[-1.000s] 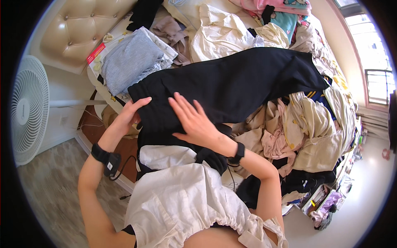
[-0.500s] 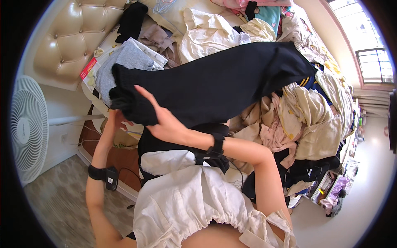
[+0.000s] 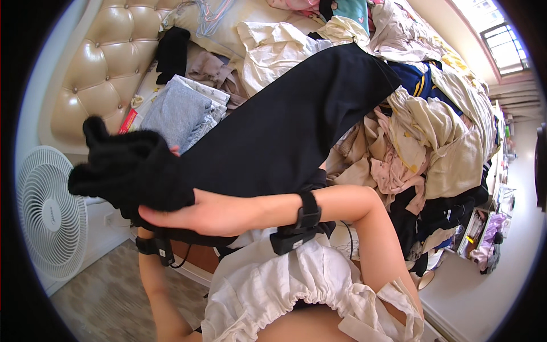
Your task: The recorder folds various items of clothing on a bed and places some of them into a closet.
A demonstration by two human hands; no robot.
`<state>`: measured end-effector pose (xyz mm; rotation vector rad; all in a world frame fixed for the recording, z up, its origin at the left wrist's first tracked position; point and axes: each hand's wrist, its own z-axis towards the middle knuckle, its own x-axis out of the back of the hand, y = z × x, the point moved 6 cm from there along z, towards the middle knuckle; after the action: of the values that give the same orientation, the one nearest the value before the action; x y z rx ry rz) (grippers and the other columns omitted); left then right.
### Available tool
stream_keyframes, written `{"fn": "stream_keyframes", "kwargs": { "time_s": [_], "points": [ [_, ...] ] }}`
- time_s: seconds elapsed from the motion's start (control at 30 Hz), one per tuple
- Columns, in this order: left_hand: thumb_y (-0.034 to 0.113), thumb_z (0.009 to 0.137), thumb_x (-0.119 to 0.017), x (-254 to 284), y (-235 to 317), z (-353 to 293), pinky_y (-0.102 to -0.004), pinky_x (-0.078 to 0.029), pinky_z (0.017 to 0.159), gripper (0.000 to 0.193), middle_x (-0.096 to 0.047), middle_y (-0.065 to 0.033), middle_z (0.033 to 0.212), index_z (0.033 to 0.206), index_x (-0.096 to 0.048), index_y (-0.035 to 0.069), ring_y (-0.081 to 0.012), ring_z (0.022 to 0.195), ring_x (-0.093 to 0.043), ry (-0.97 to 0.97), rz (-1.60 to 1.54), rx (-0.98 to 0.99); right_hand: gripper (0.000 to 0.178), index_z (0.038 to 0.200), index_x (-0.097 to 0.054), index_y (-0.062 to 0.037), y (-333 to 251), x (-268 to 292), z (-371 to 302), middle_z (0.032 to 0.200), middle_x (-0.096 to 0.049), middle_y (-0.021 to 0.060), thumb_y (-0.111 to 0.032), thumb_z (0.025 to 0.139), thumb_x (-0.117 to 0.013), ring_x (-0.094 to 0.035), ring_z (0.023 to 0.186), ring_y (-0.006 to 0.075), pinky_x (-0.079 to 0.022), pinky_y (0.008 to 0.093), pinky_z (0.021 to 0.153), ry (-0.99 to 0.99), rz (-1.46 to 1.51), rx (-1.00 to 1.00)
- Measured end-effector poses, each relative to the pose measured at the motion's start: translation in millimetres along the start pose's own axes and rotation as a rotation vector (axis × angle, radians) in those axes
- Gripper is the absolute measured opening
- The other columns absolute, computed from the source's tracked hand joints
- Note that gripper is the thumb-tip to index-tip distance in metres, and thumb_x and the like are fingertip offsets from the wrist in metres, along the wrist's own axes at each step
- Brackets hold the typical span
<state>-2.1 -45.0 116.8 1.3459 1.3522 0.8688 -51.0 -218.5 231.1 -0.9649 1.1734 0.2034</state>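
Note:
A long black garment, apparently trousers (image 3: 273,125), stretches from the heaped clothes at upper right down to my hands at left. Its near end is bunched into loose, raised folds. My right hand (image 3: 199,214) grips the lower side of that bunched end, thumb along the front and fingers tucked behind the cloth. Only a bit of my left hand (image 3: 174,150) shows, fingertips at the upper edge of the fabric; the rest is behind it, with the forearm rising from below. A folded grey garment (image 3: 176,114) lies just beyond.
Piled clothes (image 3: 439,137) cover the bed's right side. Cream cloth (image 3: 273,51) and a black piece (image 3: 172,54) lie at the back, near a tufted headboard (image 3: 108,62). A white fan (image 3: 52,214) stands at left, close to the bunched cloth. A window (image 3: 507,45) is at far right.
The bunched end of the trousers has moved left and down, its folds now raised. My right hand has gone lower, and my left hand has slipped mostly behind the cloth. The view has shifted slightly.

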Motion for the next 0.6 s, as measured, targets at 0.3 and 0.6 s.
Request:
{"fn": "stream_keyframes", "kwargs": {
  "time_s": [0.3,0.6],
  "points": [
    [0.061,0.089,-0.019,-20.9,-43.3,34.3,-0.0326,-0.032,0.1,0.074,-0.041,-0.0093,0.132,0.135,-0.031,0.004,-0.0193,0.121,-0.04,-0.005,-0.109,0.072,0.033,0.112,-0.055,-0.0007,-50.8,10.5,-39.1,0.103,-0.061,0.0041,-0.026,0.092,-0.048,-0.059,0.09,0.0107,-0.048,0.0231,0.078,0.147,0.278,0.045],
    [0.059,0.09,-0.019,27.7,-50.4,44.8,-0.0304,-0.029,0.102,0.075,-0.044,-0.0107,0.13,0.13,-0.037,-0.001,-0.0199,0.121,-0.04,-0.14,0.172,0.245,0.036,0.115,-0.055,-0.0047,-36.7,96.8,-82.9,0.112,-0.057,-0.0013,-0.03,0.09,-0.053,-0.053,0.097,0.0056,-0.044,0.0222,0.079,0.457,0.16,0.008]
  ]
}}
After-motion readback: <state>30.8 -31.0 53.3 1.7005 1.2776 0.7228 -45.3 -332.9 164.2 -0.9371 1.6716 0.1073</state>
